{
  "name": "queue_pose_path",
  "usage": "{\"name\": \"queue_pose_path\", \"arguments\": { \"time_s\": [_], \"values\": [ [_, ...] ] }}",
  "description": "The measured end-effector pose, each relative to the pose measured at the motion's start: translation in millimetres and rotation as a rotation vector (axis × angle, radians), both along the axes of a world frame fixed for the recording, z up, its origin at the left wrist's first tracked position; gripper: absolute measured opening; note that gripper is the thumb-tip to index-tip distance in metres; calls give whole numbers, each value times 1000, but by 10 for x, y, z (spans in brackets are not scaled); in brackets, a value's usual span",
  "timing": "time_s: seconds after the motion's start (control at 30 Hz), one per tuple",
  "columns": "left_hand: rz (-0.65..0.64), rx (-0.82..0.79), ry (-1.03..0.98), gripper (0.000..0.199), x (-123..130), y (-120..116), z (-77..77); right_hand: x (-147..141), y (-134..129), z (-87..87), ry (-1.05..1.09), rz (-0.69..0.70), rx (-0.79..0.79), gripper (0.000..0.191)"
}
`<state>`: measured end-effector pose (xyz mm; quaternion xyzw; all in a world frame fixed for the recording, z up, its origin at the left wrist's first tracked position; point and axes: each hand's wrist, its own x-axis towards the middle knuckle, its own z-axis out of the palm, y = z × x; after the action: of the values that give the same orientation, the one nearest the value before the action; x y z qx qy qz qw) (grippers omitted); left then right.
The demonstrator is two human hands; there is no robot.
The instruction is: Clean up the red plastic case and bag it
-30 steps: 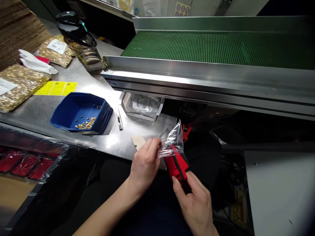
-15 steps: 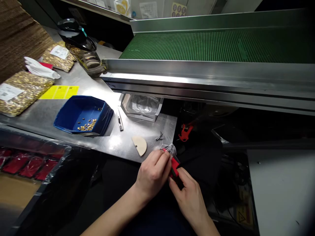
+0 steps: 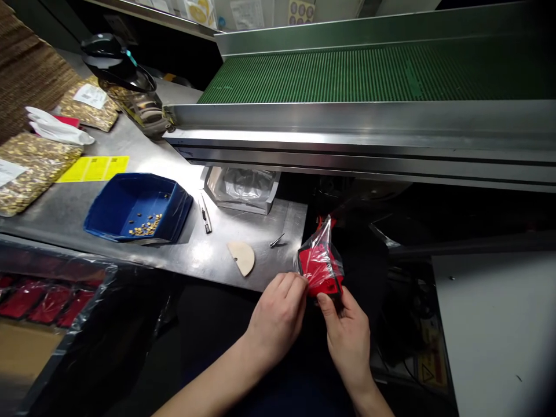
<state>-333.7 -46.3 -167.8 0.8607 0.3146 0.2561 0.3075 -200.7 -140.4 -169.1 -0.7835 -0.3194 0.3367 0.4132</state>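
Note:
A red part in a clear plastic bag [image 3: 320, 267] is held up between my hands, just off the right front corner of the metal table [image 3: 282, 223]. My left hand [image 3: 280, 310] pinches the bag's lower left edge, its fingers closed. My right hand [image 3: 350, 333] grips the lower right corner of the part, thumb on its face. On the table near my left hand lie a cream half-round piece [image 3: 241, 258] and a small metal tool [image 3: 277, 241].
A blue bin [image 3: 139, 208] with small brass pieces, a cutter [image 3: 205, 214] and a grey tray of plastic bags [image 3: 243, 188] stand on the table. A green conveyor [image 3: 321, 75] crosses behind. Bagged red parts [image 3: 47, 304] lie in a box at the lower left.
The red part has turned its broad face into view and come up, with the clear bag now spread over it. My right hand has shifted up and right. The whole view has moved slightly.

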Motion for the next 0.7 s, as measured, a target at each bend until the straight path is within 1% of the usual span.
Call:
{"name": "queue_pose_path", "arguments": {
  "time_s": [0.1,0.17,0.2,0.23,0.3,0.33,0.37,0.43,0.47,0.5,0.53,0.6,0.63,0.7],
  "values": [
    [-105,-32,-84,19,5,-56,39,34,-12,-60,-70,7,17,33],
    [-176,-117,-195,19,-15,-73,88,60,-16,-65,-118,95,20,27],
    [-172,-203,-255,18,-27,-74,113,73,-14,-50,-134,174,11,25],
    [-136,-319,-308,17,-39,-74,136,83,-7,-24,-147,268,-9,22],
    [-14,-577,-378,12,-63,-77,167,97,13,52,-171,458,-74,19],
    [29,-677,-394,11,-78,-84,173,101,24,96,-193,538,-115,20],
    [38,-732,-401,10,-97,-95,173,104,36,142,-224,605,-158,22],
    [-24,-757,-400,9,-156,-121,153,105,61,234,-293,719,-250,26],
    [-35,-785,-396,9,-197,-130,135,105,75,279,-326,770,-292,24],
    [-12,-849,-394,10,-245,-132,114,106,91,322,-356,809,-330,20],
    [49,-951,-403,12,-298,-126,92,107,108,361,-386,838,-359,16],
    [236,-1218,-473,18,-409,-93,48,115,139,417,-445,866,-373,15],
    [325,-1337,-528,20,-463,-69,30,124,149,431,-472,873,-357,19],
    [435,-1498,-625,23,-559,-21,7,151,149,433,-510,907,-292,40]
  ]
}}
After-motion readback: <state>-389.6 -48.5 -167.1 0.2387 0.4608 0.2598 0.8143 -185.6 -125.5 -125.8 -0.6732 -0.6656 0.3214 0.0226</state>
